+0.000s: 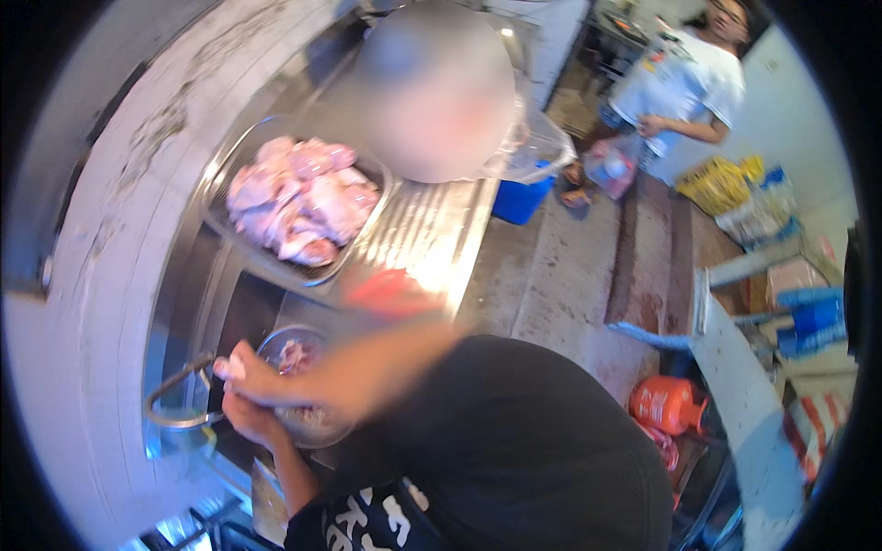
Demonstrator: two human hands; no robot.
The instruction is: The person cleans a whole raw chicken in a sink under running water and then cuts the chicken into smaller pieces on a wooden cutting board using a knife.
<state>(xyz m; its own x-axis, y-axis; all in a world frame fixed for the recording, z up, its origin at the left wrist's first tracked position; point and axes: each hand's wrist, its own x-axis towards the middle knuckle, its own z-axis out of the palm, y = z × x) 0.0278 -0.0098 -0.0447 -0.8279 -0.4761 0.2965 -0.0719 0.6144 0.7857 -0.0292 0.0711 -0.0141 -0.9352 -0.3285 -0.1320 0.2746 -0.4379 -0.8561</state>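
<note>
Both my hands are together over the sink (241,320), beside the curved metal faucet (162,399). My right hand (262,381) is closed around a small pale pink piece, apparently raw chicken (236,364). Just below it, my left hand (253,419) touches or nearly touches the right; its grip is hidden. Under my right forearm sits a clear bowl (331,441) with small raw meat pieces (298,355). Beyond it, a large metal-rimmed tray (209,206) carries a heap of raw chicken pieces (303,193).
A red object (389,293), blurred, lies on the ribbed steel drainboard (420,227). Past it are a plastic bag (548,148) and a blue bucket (520,200). A person (682,89) stands farther off, holding a bag. An orange gas cylinder (661,403) stands behind me.
</note>
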